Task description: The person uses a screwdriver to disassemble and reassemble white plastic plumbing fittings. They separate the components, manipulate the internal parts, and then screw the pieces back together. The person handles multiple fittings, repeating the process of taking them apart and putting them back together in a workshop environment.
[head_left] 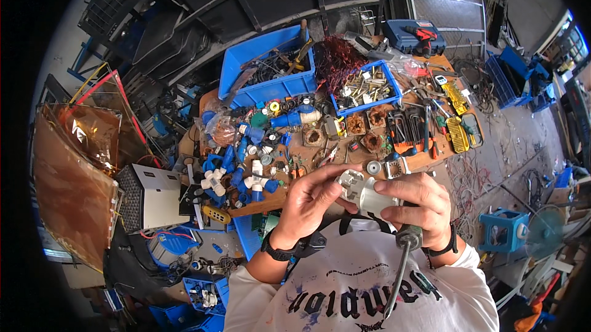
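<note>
Just above the white shirt, my left hand (308, 199) pinches a white slotted plastic plug part (352, 185) between thumb and fingers. Beside it sits a pale grey plastic sleeve (371, 200), gripped by the fingers of my right hand (422, 206). Whether the two pieces are joined, I cannot tell. That same right hand also keeps a screwdriver (409, 237) with a dark handle against its palm, the long shaft pointing down over the shirt. Beyond my hands on the bench lie a small round grey part (373, 167) and a square metal piece (396, 168).
A cluttered wooden bench (295, 158) holds blue and white plug fittings (255, 181), a large blue tool crate (268, 90), a blue tray of metal pins (369, 89) and hex keys (409, 127). A drill (425, 36) rests on a case at the back. Right of the bench, wires litter the floor.
</note>
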The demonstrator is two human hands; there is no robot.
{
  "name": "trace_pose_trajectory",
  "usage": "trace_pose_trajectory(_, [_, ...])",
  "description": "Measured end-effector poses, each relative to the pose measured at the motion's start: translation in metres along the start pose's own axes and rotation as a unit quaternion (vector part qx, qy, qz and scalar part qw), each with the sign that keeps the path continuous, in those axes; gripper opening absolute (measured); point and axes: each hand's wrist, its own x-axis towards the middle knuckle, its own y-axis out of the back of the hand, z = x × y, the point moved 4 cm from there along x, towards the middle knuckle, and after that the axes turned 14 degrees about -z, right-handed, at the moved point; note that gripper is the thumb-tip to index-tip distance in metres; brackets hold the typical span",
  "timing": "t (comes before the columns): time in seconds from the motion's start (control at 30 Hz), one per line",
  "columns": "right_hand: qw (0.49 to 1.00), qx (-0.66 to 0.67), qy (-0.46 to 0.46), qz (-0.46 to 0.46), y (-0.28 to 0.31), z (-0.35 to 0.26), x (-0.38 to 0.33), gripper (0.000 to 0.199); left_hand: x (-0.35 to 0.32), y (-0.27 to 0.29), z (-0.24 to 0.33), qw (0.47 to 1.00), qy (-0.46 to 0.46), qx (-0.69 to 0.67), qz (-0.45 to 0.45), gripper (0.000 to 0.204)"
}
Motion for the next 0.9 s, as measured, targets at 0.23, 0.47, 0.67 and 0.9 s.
trace_pose_trajectory(0.23, [1.000,-0.015,0.006,-0.018,-0.002,0.000,0.002,0.027,0.002,0.003,0.000,1.000,-0.005,0.021,-0.005,0.048])
trace_pose_trajectory(0.47, [0.999,-0.003,0.015,-0.032,-0.005,0.001,0.012,0.026,-0.003,0.009,0.005,1.000,-0.006,0.030,0.007,0.048])
trace_pose_trajectory(0.67, [0.999,0.001,0.012,-0.034,-0.024,-0.002,0.023,0.025,-0.016,0.030,0.006,0.998,-0.017,0.069,0.003,0.050])
trace_pose_trajectory(0.9, [0.999,-0.013,-0.019,-0.022,-0.055,-0.013,0.054,0.026,-0.034,0.067,0.026,0.994,-0.068,0.084,-0.031,0.037])
